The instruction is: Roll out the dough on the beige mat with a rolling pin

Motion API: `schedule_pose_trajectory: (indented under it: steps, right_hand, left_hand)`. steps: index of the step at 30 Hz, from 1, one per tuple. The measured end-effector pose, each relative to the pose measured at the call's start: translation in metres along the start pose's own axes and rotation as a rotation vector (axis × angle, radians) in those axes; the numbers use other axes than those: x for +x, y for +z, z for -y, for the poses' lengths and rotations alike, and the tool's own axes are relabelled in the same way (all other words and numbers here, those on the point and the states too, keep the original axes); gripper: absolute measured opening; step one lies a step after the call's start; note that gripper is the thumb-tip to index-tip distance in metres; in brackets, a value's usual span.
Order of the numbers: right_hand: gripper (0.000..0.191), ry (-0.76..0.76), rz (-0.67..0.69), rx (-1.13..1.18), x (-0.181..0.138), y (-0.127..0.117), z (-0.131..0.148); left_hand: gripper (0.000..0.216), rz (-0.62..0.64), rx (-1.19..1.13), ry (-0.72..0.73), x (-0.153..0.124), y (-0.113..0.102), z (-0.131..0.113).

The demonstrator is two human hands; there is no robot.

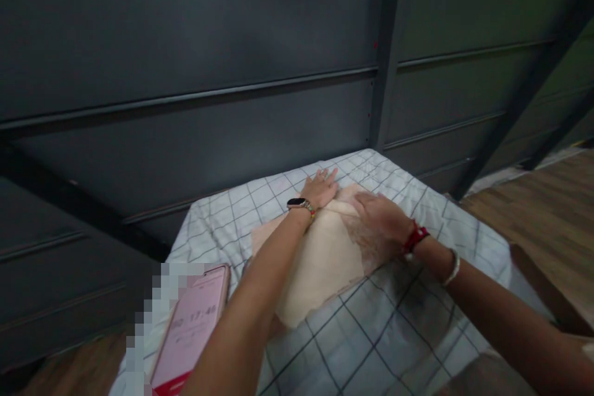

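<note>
A piece of cream fabric (325, 263) lies on a table, with a thinner, sheer peach layer (371, 238) showing along its right side and far corner. Its far edge looks folded or bunched between my hands. My left hand (320, 189) is spread flat with fingers apart, its palm at the far edge of the fabric and its fingertips on the tablecloth. My right hand (383, 216) touches the sheer layer at the far right; motion blurs its fingers, so I cannot make out their grip. My left forearm covers part of the fabric's left side.
A phone (192, 325) showing a timer lies at the table's near left, partly behind my left forearm. The tablecloth (357, 328) is white with a dark grid. Dark metal panels (260, 130) rise behind the table. Wooden floor (547, 216) shows at right.
</note>
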State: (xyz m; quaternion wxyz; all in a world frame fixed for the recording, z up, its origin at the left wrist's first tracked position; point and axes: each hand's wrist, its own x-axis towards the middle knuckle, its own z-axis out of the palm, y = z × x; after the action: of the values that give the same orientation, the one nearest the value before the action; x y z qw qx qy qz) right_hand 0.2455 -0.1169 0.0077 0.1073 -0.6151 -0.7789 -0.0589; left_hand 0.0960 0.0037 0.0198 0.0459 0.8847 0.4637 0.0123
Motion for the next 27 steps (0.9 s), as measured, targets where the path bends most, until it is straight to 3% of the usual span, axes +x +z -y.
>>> schedule_pose_trajectory:
  steps: [6,9,12,18,22,27]
  right_hand:
    - [0.039,-0.077,-0.182,-0.036,-0.060,0.000,0.064]
    - [0.038,-0.049,-0.227,-0.091,-0.076,-0.001,0.089]
    - [0.035,0.002,-0.174,-0.115,-0.076,-0.007,0.098]
    - [0.033,0.086,-0.030,-0.088,-0.071,-0.033,0.088]
    - [0.032,0.120,-0.066,-0.106,-0.091,-0.038,0.104]
    - [0.031,0.124,-0.193,-0.074,-0.103,-0.018,0.117]
  left_hand:
    - [0.057,-0.041,0.012,0.125,-0.089,0.005,0.015]
    - [0.057,-0.049,-0.009,0.114,-0.112,0.007,0.020]
    - [0.056,-0.019,-0.009,0.111,-0.110,0.006,0.018]
    - [0.055,-0.036,-0.012,0.102,-0.085,0.003,0.004]
    - [0.055,-0.042,-0.016,0.206,-0.080,0.002,-0.003]
    - [0.055,-0.020,0.024,0.322,-0.074,0.002,-0.014]
